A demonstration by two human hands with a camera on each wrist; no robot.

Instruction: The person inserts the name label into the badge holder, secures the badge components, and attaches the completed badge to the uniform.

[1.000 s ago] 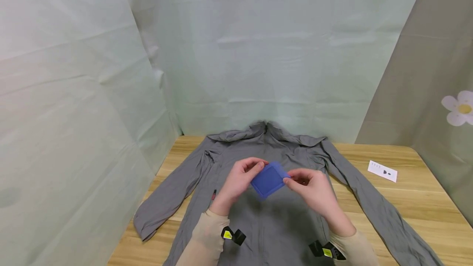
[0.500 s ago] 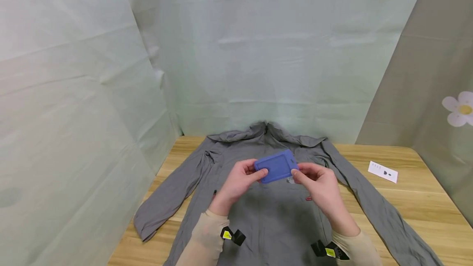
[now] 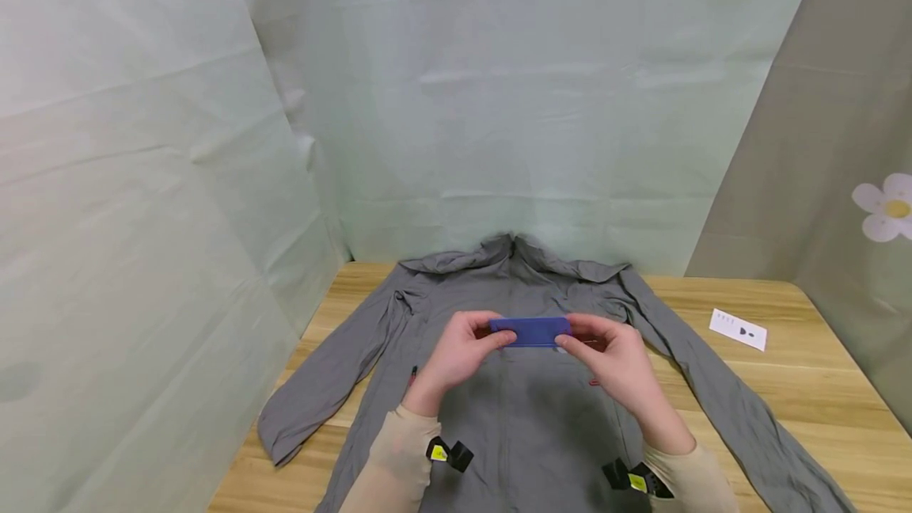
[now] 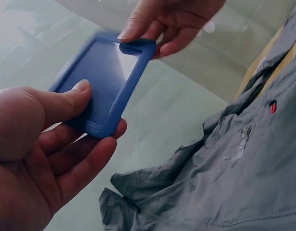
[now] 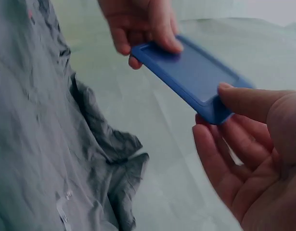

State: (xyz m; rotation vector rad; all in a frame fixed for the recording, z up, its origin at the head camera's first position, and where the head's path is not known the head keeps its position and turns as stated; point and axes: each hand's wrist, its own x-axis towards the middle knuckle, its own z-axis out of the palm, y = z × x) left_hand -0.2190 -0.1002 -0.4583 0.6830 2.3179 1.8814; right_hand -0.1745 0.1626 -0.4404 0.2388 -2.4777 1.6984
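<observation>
Both hands hold a blue plastic card holder (image 3: pixel 533 332) above a grey jacket (image 3: pixel 509 442). My left hand (image 3: pixel 459 353) pinches one short end, thumb on the face and fingers beneath. At the opposite end, the slotted one, my right hand (image 3: pixel 618 359) grips it between thumb and fingers. From the head the holder looks narrow, tipped almost edge-on. Its framed, shiny panel (image 4: pixel 102 70) shows in the left wrist view. The right wrist view has the holder (image 5: pixel 200 77) slanting between the two hands.
The jacket lies spread on a wooden table (image 3: pixel 798 394), its collar toward the back curtain (image 3: pixel 527 101) and sleeves out to both sides. A white card (image 3: pixel 738 330) with dark marks lies at the right. Small red tabs (image 4: pixel 273 107) show on the jacket.
The holder has turned from a slanted diamond to lying level across, then tipped from showing its face to nearly edge-on. My left thumb has moved from its edge onto its face.
</observation>
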